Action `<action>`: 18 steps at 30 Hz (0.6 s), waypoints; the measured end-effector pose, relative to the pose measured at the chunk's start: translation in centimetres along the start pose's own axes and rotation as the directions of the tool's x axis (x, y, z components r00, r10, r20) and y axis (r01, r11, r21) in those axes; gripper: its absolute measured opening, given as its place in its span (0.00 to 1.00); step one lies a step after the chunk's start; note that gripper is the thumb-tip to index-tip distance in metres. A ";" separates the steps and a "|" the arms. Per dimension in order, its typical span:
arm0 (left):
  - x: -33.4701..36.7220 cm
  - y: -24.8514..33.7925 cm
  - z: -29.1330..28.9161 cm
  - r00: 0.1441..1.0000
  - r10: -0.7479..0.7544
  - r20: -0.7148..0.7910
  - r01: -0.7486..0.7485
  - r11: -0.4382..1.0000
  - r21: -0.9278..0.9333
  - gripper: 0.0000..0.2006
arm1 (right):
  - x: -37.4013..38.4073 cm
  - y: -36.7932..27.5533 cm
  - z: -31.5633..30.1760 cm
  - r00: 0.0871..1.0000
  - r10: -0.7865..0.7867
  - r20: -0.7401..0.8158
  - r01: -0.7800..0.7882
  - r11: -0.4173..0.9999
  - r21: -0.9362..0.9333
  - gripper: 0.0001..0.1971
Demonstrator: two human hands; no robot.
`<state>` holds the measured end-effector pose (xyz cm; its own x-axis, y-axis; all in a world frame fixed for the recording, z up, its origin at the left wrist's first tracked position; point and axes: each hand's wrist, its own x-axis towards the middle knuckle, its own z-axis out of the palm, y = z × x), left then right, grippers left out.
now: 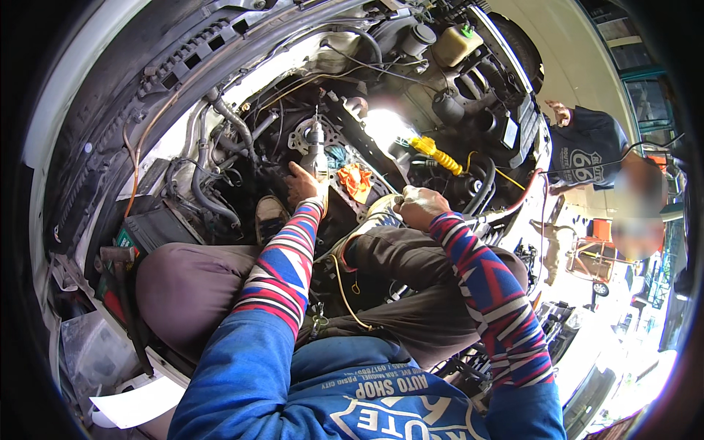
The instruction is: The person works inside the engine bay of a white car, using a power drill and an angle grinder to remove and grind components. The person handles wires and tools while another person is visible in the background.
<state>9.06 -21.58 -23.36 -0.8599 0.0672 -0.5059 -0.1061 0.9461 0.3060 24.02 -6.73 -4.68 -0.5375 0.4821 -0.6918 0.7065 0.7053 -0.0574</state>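
At upper centre, the left hand (302, 185) grips a drill (314, 150), apparently to steady it, beside a rag (356, 182); the right hand (425, 208) has curled fingers, contents unclear.

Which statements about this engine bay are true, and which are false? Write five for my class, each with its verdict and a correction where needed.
1. The person's left hand grips a power tool. True.
2. The crumpled rag ahead of the person is white. False: it is orange.
3. The person's right hand is to the left of the rag in the picture. False: it is to the right of it.
4. The patterned sleeves show red, white and blue. True.
5. The light beside the yellow handle is off. False: it glows brightly.
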 end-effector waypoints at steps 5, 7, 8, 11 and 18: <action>-3.6 0.1 1.3 0.925 0.154 -0.347 -0.136 0.988 0.077 0.39 | 1.4 0.4 2.0 0.997 -0.083 -0.004 0.083 0.994 -0.069 0.21; -6.2 1.2 2.9 0.984 0.104 0.147 -0.043 0.928 -0.369 0.29 | 2.0 0.4 2.5 0.997 -0.072 -0.014 0.071 0.996 -0.045 0.23; -7.3 1.7 3.6 0.873 0.100 0.477 0.232 0.775 -0.588 0.27 | 1.9 0.4 2.6 0.996 -0.079 -0.040 0.077 0.995 -0.058 0.21; -9.9 3.9 5.7 0.219 0.602 0.768 0.737 0.414 -0.535 0.23 | 1.7 0.5 2.1 0.991 -0.131 0.041 0.133 0.989 -0.068 0.18; -10.4 7.1 4.5 0.299 0.580 0.758 0.909 0.069 -0.411 0.13 | -5.1 2.0 -0.4 0.935 -0.348 -0.072 0.348 0.937 -0.017 0.31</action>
<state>19.50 -14.12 -19.54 0.0603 0.8088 -0.5850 -0.9942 -0.0037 -0.1076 27.98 -7.60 -0.95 -0.7813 0.2423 -0.5752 0.4676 0.8376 -0.2824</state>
